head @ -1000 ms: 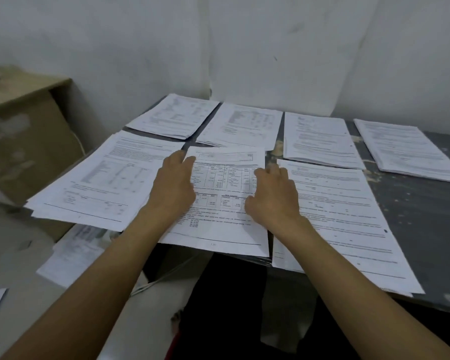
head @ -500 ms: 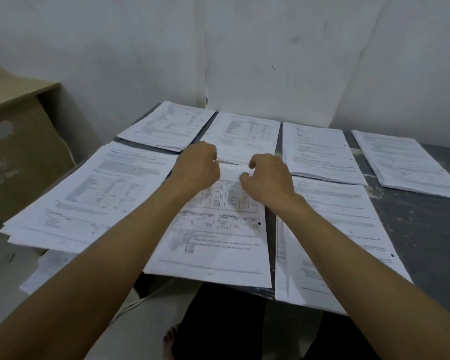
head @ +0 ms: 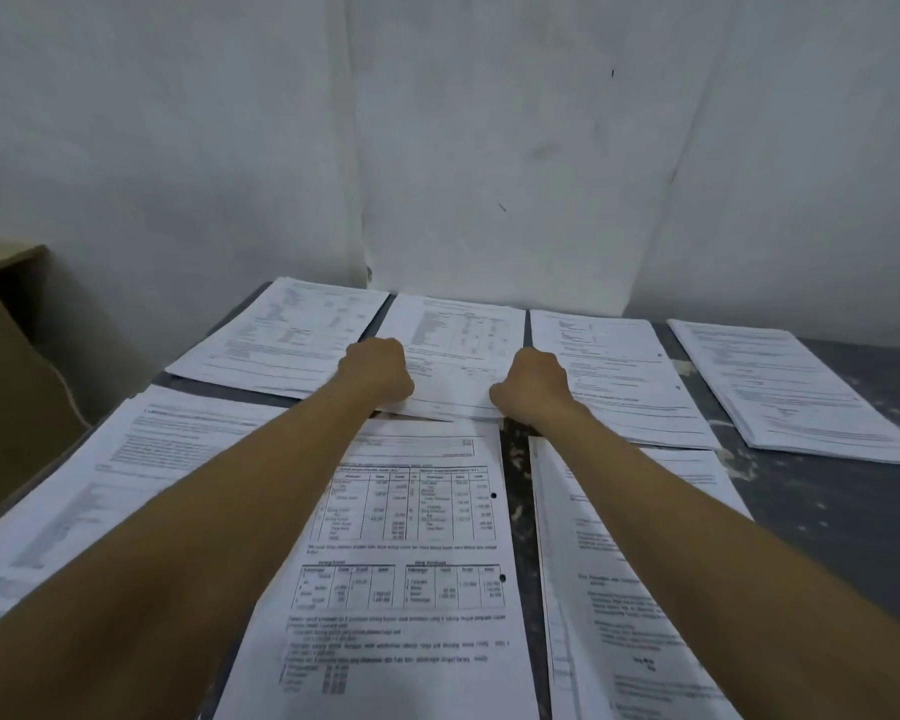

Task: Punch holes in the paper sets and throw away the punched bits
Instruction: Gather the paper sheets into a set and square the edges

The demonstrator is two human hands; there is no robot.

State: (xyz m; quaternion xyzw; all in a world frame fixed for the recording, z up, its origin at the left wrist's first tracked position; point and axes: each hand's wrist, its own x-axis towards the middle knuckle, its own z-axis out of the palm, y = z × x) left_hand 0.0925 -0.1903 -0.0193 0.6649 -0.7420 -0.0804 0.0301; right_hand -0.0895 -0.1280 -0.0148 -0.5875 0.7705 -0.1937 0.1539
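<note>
Both hands, left (head: 378, 374) and right (head: 533, 384), clench the far white printed paper set (head: 455, 356); best lift it evenly, edges squared.

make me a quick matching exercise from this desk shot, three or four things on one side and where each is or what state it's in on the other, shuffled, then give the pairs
Things:
1. left hand
2. right hand
3. near middle paper set
4. cardboard box

Places or states:
A. two punched holes along its right edge
B. grips the left edge of the far middle paper set
C. stands left of the table
D. grips that set's right edge

Pairs: 1-B, 2-D, 3-A, 4-C
</note>
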